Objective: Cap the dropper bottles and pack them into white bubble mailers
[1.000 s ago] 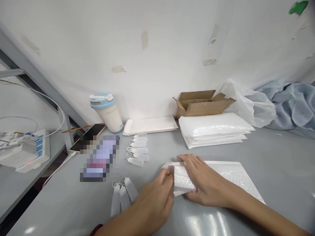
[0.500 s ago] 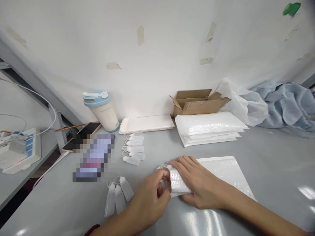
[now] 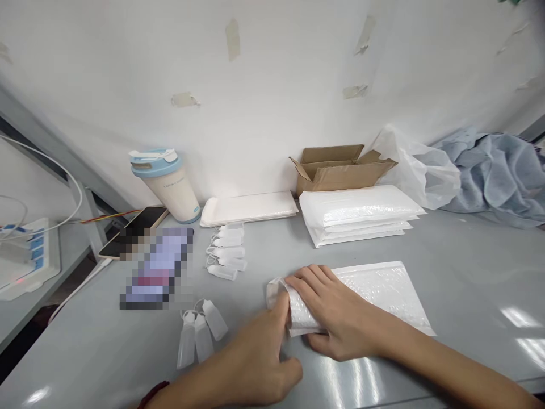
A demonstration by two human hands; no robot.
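A white bubble mailer [image 3: 378,289] lies flat on the grey table, its left end raised and opened. My right hand [image 3: 336,312] grips that end, fingers on top and thumb below at the near edge. At the mailer's mouth, my left hand [image 3: 264,352] has its fingers reaching inside, so the fingertips are hidden; its thumb is held apart, near the mailer's lower edge. Whether the left fingers hold anything inside cannot be made out. Small clear plastic bottles with loops [image 3: 203,335] lie left of my left hand, and several more [image 3: 227,251] lie in a column farther back.
Stacked white mailers [image 3: 361,216] stand before an open cardboard box [image 3: 344,170]. A flat pale pack [image 3: 251,208], a lidded cup [image 3: 172,190], a dark phone [image 3: 134,233] and a blurred-out phone [image 3: 157,267] are leftward. A plastic bag [image 3: 430,176] and blue cloth [image 3: 502,176] lie right.
My left fingers have moved from pinching at the mailer's mouth to reaching into it, with the thumb now apart. My right hand keeps its grip. The view has shifted slightly.
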